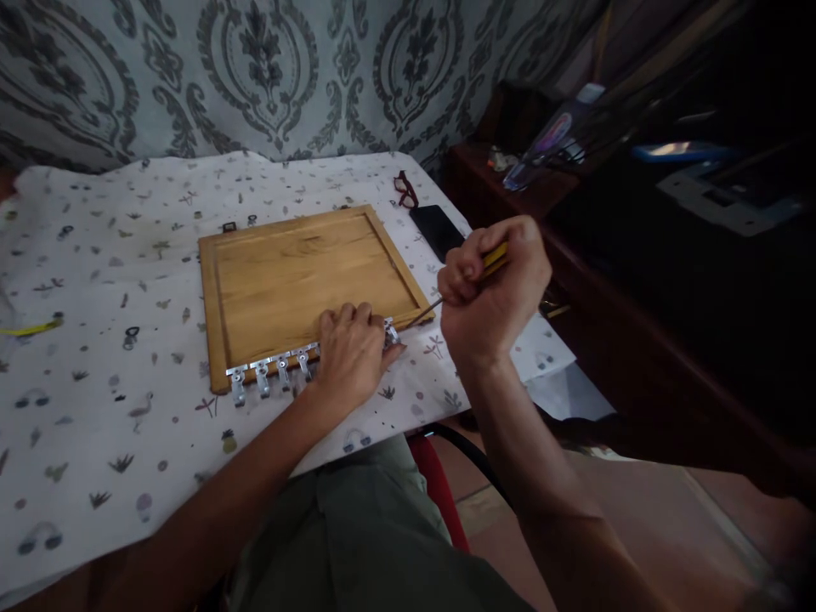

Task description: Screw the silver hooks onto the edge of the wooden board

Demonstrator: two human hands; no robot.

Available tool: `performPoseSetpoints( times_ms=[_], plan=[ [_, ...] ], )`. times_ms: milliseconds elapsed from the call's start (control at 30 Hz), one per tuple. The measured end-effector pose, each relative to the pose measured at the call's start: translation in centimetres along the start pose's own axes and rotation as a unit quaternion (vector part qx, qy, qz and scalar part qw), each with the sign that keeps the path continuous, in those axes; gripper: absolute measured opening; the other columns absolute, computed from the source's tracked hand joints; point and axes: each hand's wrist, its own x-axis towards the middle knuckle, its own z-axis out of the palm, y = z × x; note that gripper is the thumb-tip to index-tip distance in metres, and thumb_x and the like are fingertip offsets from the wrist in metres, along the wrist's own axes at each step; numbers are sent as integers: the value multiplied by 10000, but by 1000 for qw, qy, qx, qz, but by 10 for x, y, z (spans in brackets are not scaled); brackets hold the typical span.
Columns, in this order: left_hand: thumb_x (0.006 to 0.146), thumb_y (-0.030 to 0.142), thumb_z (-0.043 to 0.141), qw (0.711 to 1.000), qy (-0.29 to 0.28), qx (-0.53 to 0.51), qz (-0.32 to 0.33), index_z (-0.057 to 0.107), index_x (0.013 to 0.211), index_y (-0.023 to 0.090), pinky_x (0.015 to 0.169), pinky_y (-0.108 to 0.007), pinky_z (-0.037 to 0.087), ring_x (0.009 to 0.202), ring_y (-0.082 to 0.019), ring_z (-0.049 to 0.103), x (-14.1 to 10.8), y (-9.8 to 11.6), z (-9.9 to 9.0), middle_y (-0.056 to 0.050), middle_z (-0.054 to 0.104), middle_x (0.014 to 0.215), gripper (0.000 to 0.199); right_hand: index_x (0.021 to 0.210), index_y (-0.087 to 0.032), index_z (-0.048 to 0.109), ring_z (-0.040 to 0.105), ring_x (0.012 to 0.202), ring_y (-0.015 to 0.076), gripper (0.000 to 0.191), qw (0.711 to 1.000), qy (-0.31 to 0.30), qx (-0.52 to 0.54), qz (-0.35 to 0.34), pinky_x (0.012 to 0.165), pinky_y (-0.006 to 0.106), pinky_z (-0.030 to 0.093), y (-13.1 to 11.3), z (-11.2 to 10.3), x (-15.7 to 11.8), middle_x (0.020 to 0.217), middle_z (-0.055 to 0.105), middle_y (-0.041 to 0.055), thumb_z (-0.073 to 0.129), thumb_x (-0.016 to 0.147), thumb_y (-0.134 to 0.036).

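Note:
A framed wooden panel (306, 272) lies flat on the table, looking like a cabinet door. Along its near edge sits a row of several silver metal hinges (262, 377). My left hand (352, 357) is bent over that edge, fingers on the wood and thumb beside the rightmost hinge (391, 331), hiding part of the row. My right hand (490, 285) is closed around the yellow handle of a screwdriver (426, 314). Its thin shaft slants down left, and the tip reaches the panel's near edge close to the right corner; exact contact is too small to tell.
A white patterned cloth covers the table (127, 442). Beyond the panel's right side lie a black phone (439, 231) and dark-red glasses (405, 190). A yellow strip (31, 328) is at far left. Dark furniture (637, 340) with a bottle (552, 136) stands to the right.

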Motion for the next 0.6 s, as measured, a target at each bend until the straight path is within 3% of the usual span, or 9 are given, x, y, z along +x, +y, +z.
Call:
performPoseSetpoints(
  times_ms=[233, 600],
  plan=[
    [925, 469, 603, 1000, 12, 5, 0, 685, 1024, 108, 871, -470, 418, 1049, -319, 577, 1, 0, 1, -135, 660, 1063, 383, 691, -278, 301, 193, 382, 109, 492, 999, -20, 10, 38, 359, 271, 160, 8, 14, -1, 537, 221, -71, 480, 857, -706],
    [918, 465, 615, 1000, 18, 1, 5, 684, 1017, 109, 871, -485, 430, 1046, -322, 583, 1, 0, 3, -141, 660, 1056, 376, 672, -278, 329, 195, 407, 115, 397, 999, -3, 16, 48, 378, 272, 169, 8, 21, -6, 527, 213, -71, 483, 878, -581]
  ],
)
